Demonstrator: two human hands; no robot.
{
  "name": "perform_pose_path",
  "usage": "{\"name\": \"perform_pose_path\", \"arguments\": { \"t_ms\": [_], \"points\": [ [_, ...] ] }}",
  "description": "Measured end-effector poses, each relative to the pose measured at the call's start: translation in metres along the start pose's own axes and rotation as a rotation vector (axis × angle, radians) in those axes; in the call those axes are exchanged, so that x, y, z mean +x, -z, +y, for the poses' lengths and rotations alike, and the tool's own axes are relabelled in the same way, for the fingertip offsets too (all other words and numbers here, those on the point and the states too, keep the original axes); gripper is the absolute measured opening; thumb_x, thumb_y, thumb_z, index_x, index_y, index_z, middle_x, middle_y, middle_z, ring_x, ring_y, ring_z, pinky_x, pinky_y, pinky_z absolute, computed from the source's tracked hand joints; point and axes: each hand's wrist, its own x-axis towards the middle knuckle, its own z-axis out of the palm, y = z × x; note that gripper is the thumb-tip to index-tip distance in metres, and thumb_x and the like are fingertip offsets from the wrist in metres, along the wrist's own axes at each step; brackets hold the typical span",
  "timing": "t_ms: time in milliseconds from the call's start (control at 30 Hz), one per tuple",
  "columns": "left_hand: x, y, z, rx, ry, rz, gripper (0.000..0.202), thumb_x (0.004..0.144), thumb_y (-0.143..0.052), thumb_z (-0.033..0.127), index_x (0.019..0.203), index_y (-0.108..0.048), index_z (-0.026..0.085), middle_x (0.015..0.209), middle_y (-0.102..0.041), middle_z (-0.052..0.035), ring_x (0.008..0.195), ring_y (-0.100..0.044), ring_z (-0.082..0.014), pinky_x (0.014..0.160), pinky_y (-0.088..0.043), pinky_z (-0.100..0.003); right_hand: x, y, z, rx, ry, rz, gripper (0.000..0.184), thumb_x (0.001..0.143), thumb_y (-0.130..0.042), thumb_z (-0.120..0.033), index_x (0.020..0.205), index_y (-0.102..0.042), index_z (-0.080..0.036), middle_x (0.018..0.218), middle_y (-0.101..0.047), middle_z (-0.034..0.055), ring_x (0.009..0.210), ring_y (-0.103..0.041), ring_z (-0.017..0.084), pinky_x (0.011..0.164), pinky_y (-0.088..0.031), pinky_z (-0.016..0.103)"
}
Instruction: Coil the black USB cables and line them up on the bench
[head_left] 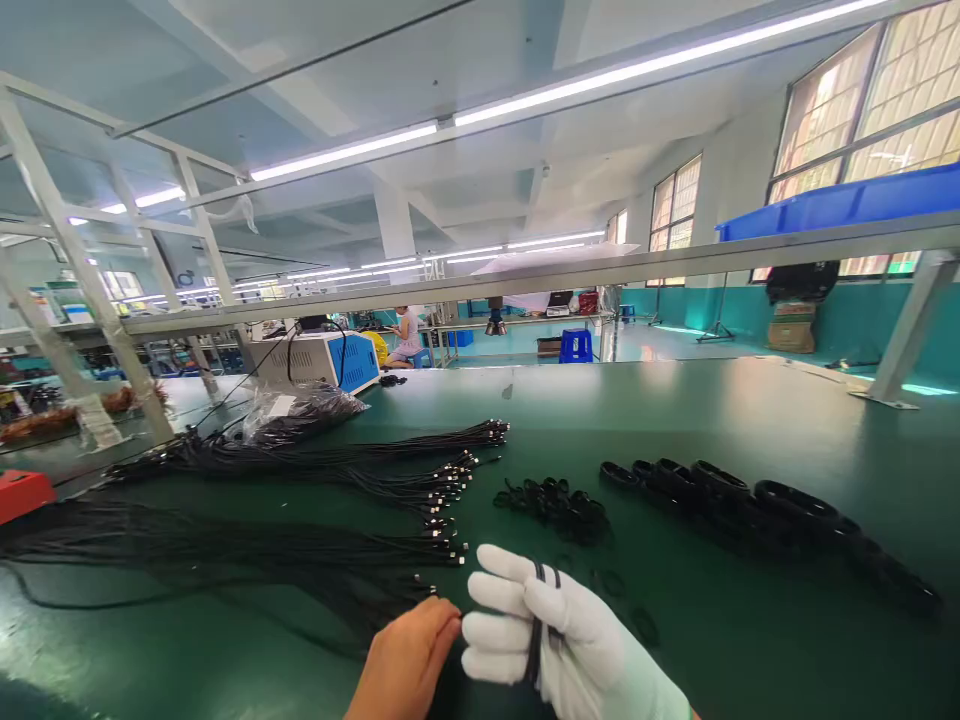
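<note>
My right hand (pixel 559 630) wears a white glove, its fingers held together and pointing left. A black cable (pixel 536 625) is looped around them. My bare left hand (pixel 409 660) is pinched closed against the gloved fingertips, apparently on the cable's end. Just left of the hands lie long bundles of black cables with metal plugs (pixel 352 470). Beyond the hands sits a small heap of black ties (pixel 559 503). A row of coiled black cables (pixel 750 500) runs to the right on the green table (pixel 675 410).
A clear plastic bag of cables (pixel 300 408) and a white-and-blue machine (pixel 319 360) stand at the back left. A red object (pixel 22 492) lies at the left edge. A blue bin (pixel 847 203) rests on the overhead shelf. A person (pixel 409 335) sits far off.
</note>
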Motion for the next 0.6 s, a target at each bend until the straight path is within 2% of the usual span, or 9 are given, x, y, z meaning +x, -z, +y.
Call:
{"name": "perform_pose_path", "arguments": {
  "t_ms": [67, 133, 200, 267, 333, 433, 500, 600],
  "points": [
    [-0.017, -0.012, 0.001, 0.174, -0.113, 0.039, 0.023, 0.088, -0.041, 0.017, 0.085, -0.062, 0.024, 0.08, -0.069, -0.0002, 0.068, -0.064, -0.0157, 0.06, -0.044, -0.021, 0.001, 0.003, -0.002, -0.005, 0.035, 0.055, 0.032, 0.071, -0.075, -0.03, 0.08, -0.048, -0.016, 0.065, -0.029, -0.0075, 0.056, -0.033, 0.006, 0.057, -0.027, 0.023],
    [-0.03, -0.016, 0.012, 0.329, -0.244, 0.071, 0.02, 0.085, -0.045, 0.013, 0.083, -0.061, 0.024, 0.075, -0.068, 0.0003, 0.06, -0.063, -0.0148, 0.054, -0.041, -0.022, 0.0, 0.008, -0.001, -0.024, 0.031, 0.116, 0.028, 0.073, -0.074, -0.027, 0.079, -0.05, -0.015, 0.064, -0.035, -0.0072, 0.056, -0.038, 0.006, 0.057, -0.029, 0.023],
    [-0.031, -0.009, 0.028, 0.404, -0.339, 0.106, 0.017, 0.082, -0.049, 0.012, 0.075, -0.06, 0.022, 0.067, -0.066, 0.0007, 0.054, -0.06, -0.0143, 0.051, -0.038, -0.024, -0.005, 0.013, 0.002, -0.106, -0.013, 0.221, 0.025, 0.074, -0.073, -0.024, 0.087, -0.054, -0.015, 0.069, -0.047, -0.0037, 0.061, -0.049, 0.009, 0.061, -0.035, 0.025],
    [-0.022, 0.011, 0.044, 0.369, -0.377, 0.118, 0.011, 0.081, -0.057, 0.018, 0.07, -0.059, 0.021, 0.065, -0.065, 0.0006, 0.056, -0.06, -0.0152, 0.053, -0.037, -0.025, -0.01, 0.017, 0.008, -0.219, -0.11, 0.259, 0.031, 0.074, -0.073, -0.026, 0.097, -0.056, -0.013, 0.08, -0.058, 0.0035, 0.071, -0.056, 0.014, 0.066, -0.039, 0.028],
    [-0.006, 0.038, 0.054, 0.247, -0.349, 0.061, 0.013, 0.076, -0.069, 0.029, 0.07, -0.062, 0.02, 0.068, -0.066, 0.0002, 0.062, -0.06, -0.0165, 0.058, -0.039, -0.026, -0.015, 0.017, 0.013, -0.248, -0.235, 0.164, 0.032, 0.074, -0.073, -0.03, 0.093, -0.057, -0.01, 0.08, -0.059, 0.0066, 0.07, -0.056, 0.015, 0.065, -0.038, 0.029],
    [0.017, 0.066, 0.055, -0.069, -0.213, -0.087, 0.015, 0.069, -0.077, 0.031, 0.068, -0.067, 0.02, 0.067, -0.066, 0.0027, 0.065, -0.058, -0.0133, 0.06, -0.039, -0.022, -0.016, 0.013, 0.019, -0.066, -0.402, -0.034, 0.036, 0.067, -0.077, -0.033, 0.08, -0.051, -0.012, 0.064, -0.043, -0.0037, 0.055, -0.041, 0.006, 0.057, -0.03, 0.021],
    [0.028, 0.067, 0.05, -0.321, -0.099, -0.203, 0.013, 0.066, -0.079, 0.027, 0.067, -0.069, 0.019, 0.065, -0.065, 0.0038, 0.063, -0.057, -0.0113, 0.057, -0.039, -0.019, -0.014, 0.01, 0.021, 0.054, -0.462, -0.118, 0.04, 0.063, -0.079, -0.028, 0.076, -0.043, -0.015, 0.061, -0.031, -0.0083, 0.051, -0.027, 0.003, 0.052, -0.021, 0.018],
    [0.035, 0.047, 0.038, -0.536, 0.019, -0.276, 0.012, 0.07, -0.071, 0.027, 0.07, -0.069, 0.015, 0.065, -0.065, 0.0028, 0.062, -0.057, -0.0116, 0.055, -0.041, -0.018, -0.009, 0.008, 0.023, 0.099, -0.447, -0.209, 0.043, 0.066, -0.076, -0.023, 0.071, -0.033, -0.019, 0.062, -0.024, -0.0089, 0.049, -0.02, 0.003, 0.05, -0.015, 0.019]
  ]
}}
